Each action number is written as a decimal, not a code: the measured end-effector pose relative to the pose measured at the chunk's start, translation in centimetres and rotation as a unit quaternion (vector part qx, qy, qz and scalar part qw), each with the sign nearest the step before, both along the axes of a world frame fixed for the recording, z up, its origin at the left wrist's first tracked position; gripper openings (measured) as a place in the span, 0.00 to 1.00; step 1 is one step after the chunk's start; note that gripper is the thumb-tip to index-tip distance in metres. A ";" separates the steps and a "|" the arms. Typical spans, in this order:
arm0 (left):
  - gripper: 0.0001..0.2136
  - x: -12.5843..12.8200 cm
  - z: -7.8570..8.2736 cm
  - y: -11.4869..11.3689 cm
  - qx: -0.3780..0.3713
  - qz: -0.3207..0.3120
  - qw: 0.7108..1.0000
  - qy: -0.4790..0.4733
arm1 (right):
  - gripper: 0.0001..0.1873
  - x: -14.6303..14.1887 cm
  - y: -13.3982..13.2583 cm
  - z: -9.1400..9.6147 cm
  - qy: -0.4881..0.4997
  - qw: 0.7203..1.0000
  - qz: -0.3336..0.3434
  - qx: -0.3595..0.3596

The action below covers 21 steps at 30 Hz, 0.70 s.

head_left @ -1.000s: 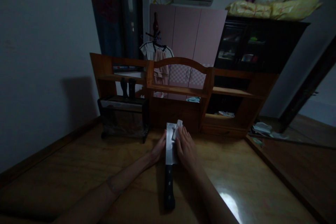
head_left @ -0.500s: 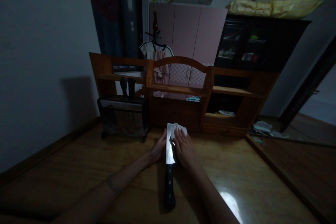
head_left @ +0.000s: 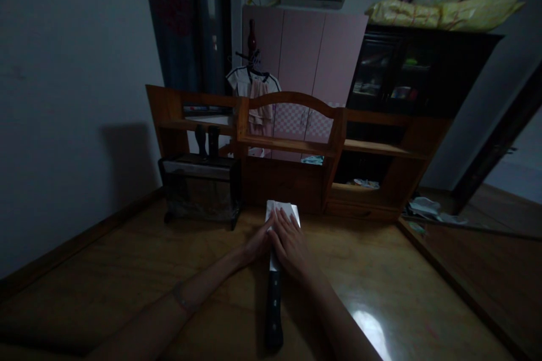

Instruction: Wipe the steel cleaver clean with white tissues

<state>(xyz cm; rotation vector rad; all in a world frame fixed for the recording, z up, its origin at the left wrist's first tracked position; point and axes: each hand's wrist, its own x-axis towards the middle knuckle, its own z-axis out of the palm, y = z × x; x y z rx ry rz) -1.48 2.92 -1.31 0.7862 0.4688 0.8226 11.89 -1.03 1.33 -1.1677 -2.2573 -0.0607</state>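
Dim room; long brown wooden shelf unit (head_left: 288,148) runs along the far edge of the glossy yellow-brown wooden tabletop (head_left: 389,265). Black-framed knife holder (head_left: 199,197), black handles sticking up, sits at the far left corner.

Broad steel cleaver with black riveted handle (head_left: 274,299) appears to lie flat, roughly midway between left and right edges, handle toward the near edge. White folded tissue (head_left: 282,205) is on the far end of the blade.

Hands: right hand (head_left: 293,243) flat on the tissue, fingers extended. Left hand (head_left: 258,242) at the blade's left side, fingertips up against the right; can't tell if it's pinching anything.

Step reads as wiping the blade. Advice: flat palm, even pressure, strokes from spine outward. Cutting edge is probably on the right, under the right hand, so don't curl fingers over it. Left is best steadying the spine.
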 end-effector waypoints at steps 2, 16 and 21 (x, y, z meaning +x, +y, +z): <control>0.27 0.0 0.0 0.0 0.005 0.011 1.000 0.009 | 0.27 0.0 0.3 -0.2 -0.004 1.000 -0.010 -0.014; 0.30 -0.3 -0.6 -0.2 0.065 -0.032 0.997 0.041 | 0.29 1.6 1.1 -1.1 0.027 0.982 -0.187 -0.016; 0.29 -0.1 -2.1 1.0 0.055 -0.036 0.998 0.005 | 0.26 0.7 0.4 -0.3 0.013 0.998 -0.066 0.022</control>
